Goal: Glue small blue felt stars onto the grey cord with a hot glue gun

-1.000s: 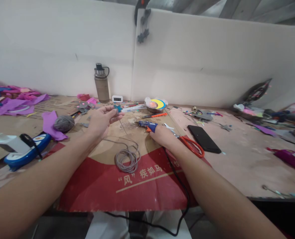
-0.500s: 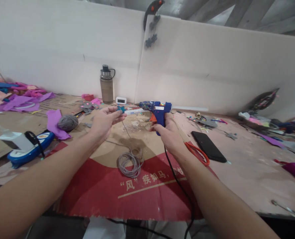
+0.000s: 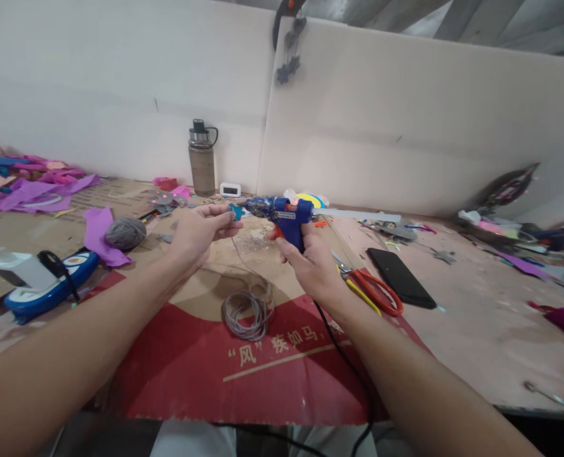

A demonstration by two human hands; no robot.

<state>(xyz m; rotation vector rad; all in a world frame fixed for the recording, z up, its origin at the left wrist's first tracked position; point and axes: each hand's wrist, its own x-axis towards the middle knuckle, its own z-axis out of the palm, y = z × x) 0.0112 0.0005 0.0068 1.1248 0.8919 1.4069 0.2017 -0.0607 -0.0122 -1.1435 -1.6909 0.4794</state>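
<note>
Between the thumb and fingers of my left hand [image 3: 203,231] is a small blue star [image 3: 235,212]. My right hand [image 3: 313,260] is wrapped round the handle of a blue glue gun [image 3: 288,222], with a clear glue stick [image 3: 358,215] jutting from its back. The gun's nozzle points left and is right beside the star; whether they touch is hard to tell. A thin grey cord runs down from near my left hand to a loose coil [image 3: 247,315] on the red and tan cardboard [image 3: 181,374].
Orange-handled scissors [image 3: 379,292] and a black phone [image 3: 400,278] lie right of my right hand. Grey yarn [image 3: 125,234], purple felt [image 3: 98,236] and a blue power strip [image 3: 48,298] are at left. A bottle [image 3: 201,162] and small clock [image 3: 230,190] stand behind.
The glue gun has moved left and turned, bringing its nozzle to the star, and its glue stick now shows. My left hand has barely moved. More of the scissors is visible.
</note>
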